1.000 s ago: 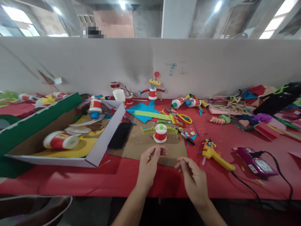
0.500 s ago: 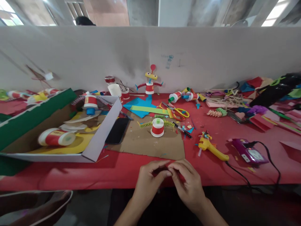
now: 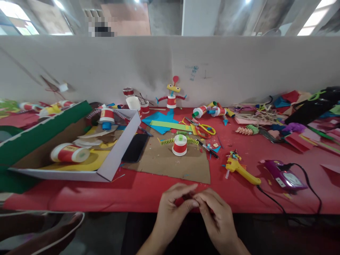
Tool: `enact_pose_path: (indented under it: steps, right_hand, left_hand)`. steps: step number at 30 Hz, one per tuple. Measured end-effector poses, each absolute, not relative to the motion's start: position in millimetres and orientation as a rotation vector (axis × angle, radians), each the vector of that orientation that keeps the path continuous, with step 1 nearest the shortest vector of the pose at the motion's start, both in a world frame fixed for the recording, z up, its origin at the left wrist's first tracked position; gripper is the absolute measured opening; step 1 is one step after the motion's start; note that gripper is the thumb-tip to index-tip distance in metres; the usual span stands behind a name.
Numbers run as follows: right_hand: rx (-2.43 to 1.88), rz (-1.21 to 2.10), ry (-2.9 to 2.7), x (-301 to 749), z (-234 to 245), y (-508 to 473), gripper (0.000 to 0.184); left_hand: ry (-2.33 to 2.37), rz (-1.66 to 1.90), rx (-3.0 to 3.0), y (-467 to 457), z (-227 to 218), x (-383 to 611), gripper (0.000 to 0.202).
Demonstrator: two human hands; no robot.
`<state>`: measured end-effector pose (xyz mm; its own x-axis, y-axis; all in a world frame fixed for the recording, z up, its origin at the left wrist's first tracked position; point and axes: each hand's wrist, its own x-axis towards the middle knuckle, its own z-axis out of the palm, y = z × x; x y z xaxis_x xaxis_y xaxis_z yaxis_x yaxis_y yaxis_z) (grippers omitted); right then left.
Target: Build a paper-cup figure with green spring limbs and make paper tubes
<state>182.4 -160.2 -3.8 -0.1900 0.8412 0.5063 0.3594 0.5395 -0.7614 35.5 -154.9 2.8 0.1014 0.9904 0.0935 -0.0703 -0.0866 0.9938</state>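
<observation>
My left hand [image 3: 174,209] and my right hand [image 3: 216,214] meet at the near edge of the red table [image 3: 148,193], fingertips pinched together over something small I cannot make out. Beyond them lies a brown cardboard sheet [image 3: 172,164]. On it stands an upturned red and white paper cup [image 3: 180,145] with green coiled paper arms. A yellow glue gun [image 3: 240,169] lies to the right of the cardboard.
A white box lid [image 3: 117,152] at left holds paper cups and yellow paper scraps. A black phone [image 3: 135,148] lies beside it. Scissors [image 3: 204,130], blue and green paper, a finished cup figure [image 3: 171,95] and a purple device [image 3: 283,175] with a cable sit further out.
My hands drew back from the cardboard toward the table's near edge and came together, fingertips now pinched against each other.
</observation>
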Motion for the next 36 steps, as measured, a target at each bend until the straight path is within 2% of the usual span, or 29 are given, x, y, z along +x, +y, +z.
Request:
enact_pose_path:
  steps: [2, 4, 6, 9, 11, 13, 16, 17, 19, 21, 23, 26, 27, 31, 33, 34, 36]
  right_hand:
    - [-0.939, 0.557, -1.769, 186, 0, -158, 0.020]
    - [-0.916, 0.493, -1.743, 189, 2, -157, 0.024]
    - [-0.937, 0.453, -1.722, 189, 2, -157, 0.019]
    - [-0.980, 0.425, -1.700, 187, -2, -157, 0.011]
    - [-1.000, 0.414, -1.682, 186, -6, -157, 0.015]
    - [-1.023, 0.394, -1.677, 186, -8, -158, 0.018]
    - [-0.995, 0.424, -1.775, 188, -8, -159, 0.007]
    - [-0.977, 0.456, -1.809, 190, -7, -160, 0.006]
    - [-0.968, 0.503, -1.834, 192, -6, -163, 0.017]
    - [-1.029, 0.526, -1.812, 193, -8, -166, 0.024]
    - [-1.126, 0.547, -1.789, 194, -13, -168, 0.015]
    - [-1.207, 0.731, -1.768, 191, -19, -171, 0.015]
    - [-1.204, 0.828, -1.736, 189, -20, -172, 0.022]
    - [-1.114, 1.181, -1.495, 180, -17, -173, 0.058]
    - [-1.050, 1.250, -1.477, 180, -11, -171, 0.069]
    - [-1.024, 1.268, -1.494, 182, -7, -171, 0.068]
    - [-0.996, 1.273, -1.522, 189, 1, -170, 0.053]
  left_hand:
    - [1.038, 1.269, 1.285, -155, 3, 34, 0.039]
    - [1.023, 1.247, 1.329, -156, 4, 33, 0.036]
    - [1.051, 1.193, 1.423, -157, 5, 32, 0.033]
    - [1.216, 1.163, 1.694, -158, 6, 29, 0.056]
    - [1.330, 1.163, 1.940, -159, 6, 27, 0.072]
    - [1.381, 1.166, 2.119, -160, 8, 25, 0.081]
    - [1.407, 1.236, 2.185, -161, 11, 25, 0.087]
    - [1.384, 1.256, 2.227, -162, 11, 25, 0.087]
    - [1.217, 1.176, 2.399, -160, 9, 25, 0.080]
    - [1.028, 1.054, 2.522, -158, 5, 24, 0.064]
    - [1.053, 1.093, 2.501, -155, 0, 20, 0.050]
    - [1.373, 1.282, 2.410, -155, -2, 16, 0.050]
    - [1.371, 1.255, 2.454, -157, -1, 16, 0.051]
    - [0.930, 0.804, 2.727, -162, 8, 22, 0.057]
    - [0.955, 0.690, 2.714, -158, 12, 22, 0.058]
    - [1.024, 0.687, 2.679, -156, 12, 20, 0.059]
    - [1.152, 0.731, 2.583, -149, 12, 14, 0.055]
